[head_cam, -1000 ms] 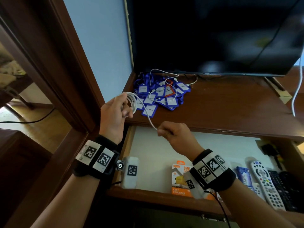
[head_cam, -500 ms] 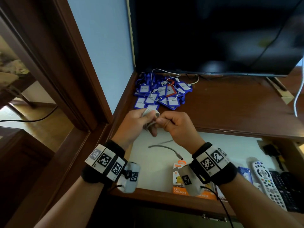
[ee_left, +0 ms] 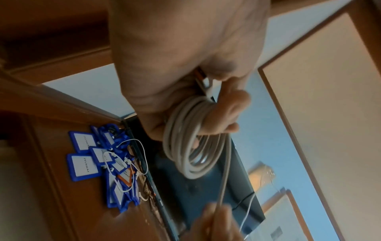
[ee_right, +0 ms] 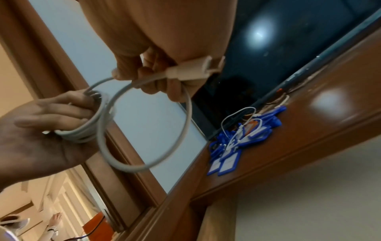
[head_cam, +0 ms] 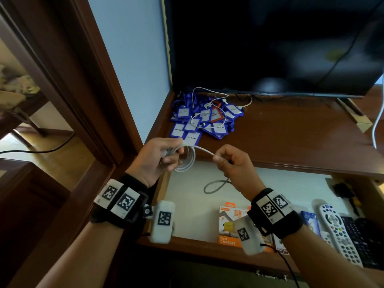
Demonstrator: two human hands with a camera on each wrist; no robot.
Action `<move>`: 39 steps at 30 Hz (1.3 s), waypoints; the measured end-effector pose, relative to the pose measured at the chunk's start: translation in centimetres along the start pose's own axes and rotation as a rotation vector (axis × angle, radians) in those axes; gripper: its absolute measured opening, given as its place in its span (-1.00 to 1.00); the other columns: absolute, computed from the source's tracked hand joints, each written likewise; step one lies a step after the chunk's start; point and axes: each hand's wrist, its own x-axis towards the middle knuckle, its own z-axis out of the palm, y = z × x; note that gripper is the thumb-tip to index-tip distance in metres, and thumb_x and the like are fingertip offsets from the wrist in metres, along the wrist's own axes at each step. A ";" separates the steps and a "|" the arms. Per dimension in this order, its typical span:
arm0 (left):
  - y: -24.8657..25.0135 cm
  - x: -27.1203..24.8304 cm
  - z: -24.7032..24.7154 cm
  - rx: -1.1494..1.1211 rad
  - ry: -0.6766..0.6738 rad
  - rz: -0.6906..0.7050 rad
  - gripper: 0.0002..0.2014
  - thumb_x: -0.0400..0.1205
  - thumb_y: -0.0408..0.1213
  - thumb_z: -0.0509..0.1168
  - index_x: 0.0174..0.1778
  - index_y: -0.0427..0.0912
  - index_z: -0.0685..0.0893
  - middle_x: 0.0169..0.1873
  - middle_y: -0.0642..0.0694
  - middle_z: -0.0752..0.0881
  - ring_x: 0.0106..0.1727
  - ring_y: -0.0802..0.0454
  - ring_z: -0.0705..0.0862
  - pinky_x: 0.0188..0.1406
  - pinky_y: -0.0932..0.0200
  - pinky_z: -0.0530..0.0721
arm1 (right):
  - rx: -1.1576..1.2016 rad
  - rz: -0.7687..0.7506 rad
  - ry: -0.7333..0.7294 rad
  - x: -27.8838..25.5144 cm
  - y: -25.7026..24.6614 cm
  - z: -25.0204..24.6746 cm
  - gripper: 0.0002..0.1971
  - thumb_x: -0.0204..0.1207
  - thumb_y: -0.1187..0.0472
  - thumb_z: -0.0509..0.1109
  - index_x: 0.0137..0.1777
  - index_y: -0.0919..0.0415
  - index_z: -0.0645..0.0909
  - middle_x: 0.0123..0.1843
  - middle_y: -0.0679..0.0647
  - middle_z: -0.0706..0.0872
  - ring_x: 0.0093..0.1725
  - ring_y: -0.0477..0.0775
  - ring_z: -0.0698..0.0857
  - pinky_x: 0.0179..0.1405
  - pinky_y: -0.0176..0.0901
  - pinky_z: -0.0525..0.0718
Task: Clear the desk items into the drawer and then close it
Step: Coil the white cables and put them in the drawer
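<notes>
White charging cable (head_cam: pixel 188 159) is coiled in my left hand (head_cam: pixel 154 161) above the open drawer (head_cam: pixel 291 190); my right hand (head_cam: pixel 232 163) pinches its tail. Left wrist: loops held tight. Right wrist: plug (ee_right: pixel 191 71) pinched. Next, tuck and drop it in; badge holders (head_cam: pixel 205 119) wait at the tabletop's back-left corner.

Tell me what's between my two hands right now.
In the head view, a short taut stretch of the white cable runs from the coil in the left hand to the right hand, which pinches its end. Nothing else lies between them.
</notes>
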 end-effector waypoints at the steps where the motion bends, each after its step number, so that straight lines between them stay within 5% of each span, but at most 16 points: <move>1: 0.1 -0.1 -0.2 -0.025 0.031 -0.003 -0.68 0.67 -0.21 0.18 -0.39 -0.24 0.58 -0.68 -0.03 0.27 -0.65 0.03 0.31 -0.19 0.13 0.57 | 0.019 0.018 -0.001 -0.1 0.3 -0.2 -0.80 0.56 0.41 0.34 -0.25 0.17 0.51 -0.55 -0.16 0.43 -0.53 -0.25 0.34 -0.49 -0.48 0.35; 8: -0.3 0.0 -0.2 -0.285 0.174 0.017 -0.73 0.63 -0.24 0.20 -0.40 -0.21 0.56 -0.71 0.00 0.27 -0.67 0.06 0.30 -0.08 0.10 0.56 | 0.112 0.123 0.081 0.4 2.2 -0.3 -0.80 0.55 0.42 0.36 -0.23 0.17 0.47 -0.51 -0.13 0.39 -0.53 -0.16 0.33 -0.53 -0.33 0.36; 15: -0.1 0.2 -0.4 -0.453 0.311 0.165 -0.76 0.65 -0.30 0.21 -0.34 -0.26 0.59 -0.67 -0.01 0.34 -0.56 0.07 0.33 -0.13 0.14 0.50 | 0.011 0.116 0.218 0.6 2.5 0.4 -0.78 0.46 0.46 0.44 -0.32 0.25 0.51 -0.47 -0.06 0.48 -0.50 -0.23 0.40 -0.45 -0.39 0.40; 24: -0.7 1.3 0.5 0.122 0.281 0.336 -0.73 0.76 -0.21 0.07 -0.12 -0.25 0.60 -0.47 -0.11 0.52 -0.40 0.04 0.59 -0.24 0.26 0.66 | -0.321 -0.011 -0.092 0.3 0.4 3.4 -0.70 0.41 0.31 0.53 -0.44 -0.01 0.57 -0.63 -0.16 0.53 -0.55 -0.16 0.51 -0.38 -0.17 0.56; 27: -1.6 1.8 0.7 0.309 0.248 0.329 -0.73 0.76 -0.18 0.08 -0.08 -0.20 0.62 -0.41 -0.08 0.68 -0.22 -0.03 0.69 0.04 0.04 0.64 | -0.324 -0.031 -0.153 0.2 -0.7 3.6 -0.65 0.46 0.33 0.48 -0.43 -0.13 0.57 -0.63 -0.15 0.54 -0.56 -0.13 0.54 -0.37 -0.06 0.63; 29: -2.2 1.9 0.7 0.431 0.221 0.308 -0.75 0.76 -0.15 0.09 -0.06 -0.15 0.64 -0.36 -0.04 0.74 -0.11 -0.03 0.71 0.13 0.03 0.60 | -0.305 -0.062 -0.154 0.2 -1.3 3.4 -0.71 0.49 0.37 0.43 -0.37 -0.01 0.63 -0.61 -0.16 0.55 -0.56 -0.13 0.55 -0.40 -0.11 0.62; 32: -2.9 1.9 0.8 0.536 0.178 0.281 -0.78 0.74 -0.16 0.14 -0.08 -0.13 0.65 -0.37 -0.03 0.73 -0.22 0.08 0.70 -0.02 0.18 0.62 | -0.256 -0.095 -0.137 0.2 -1.9 3.1 -0.82 0.51 0.40 0.40 -0.32 0.27 0.68 -0.59 -0.11 0.54 -0.57 -0.13 0.53 -0.45 -0.29 0.54; 36: -3.1 1.8 0.6 0.521 0.049 0.195 -0.78 0.71 -0.24 0.20 -0.15 -0.22 0.67 -0.48 -0.15 0.65 -0.45 0.05 0.65 -0.30 0.21 0.63 | -0.206 -0.123 -0.060 0.3 -2.2 2.7 -0.91 0.47 0.32 0.47 -0.23 0.26 0.63 -0.54 0.07 0.59 -0.56 -0.06 0.52 -0.48 -0.26 0.52; 39: -3.0 1.6 0.7 0.519 -0.015 0.134 -0.63 0.72 -0.17 0.18 -0.20 -0.41 0.68 -0.59 -0.16 0.58 -0.56 0.00 0.54 -0.44 0.19 0.54 | -0.069 -0.039 -0.102 0.2 -2.4 2.1 -0.65 0.38 0.39 0.54 0.11 0.25 0.52 -0.46 0.20 0.60 -0.51 0.11 0.54 -0.46 -0.12 0.56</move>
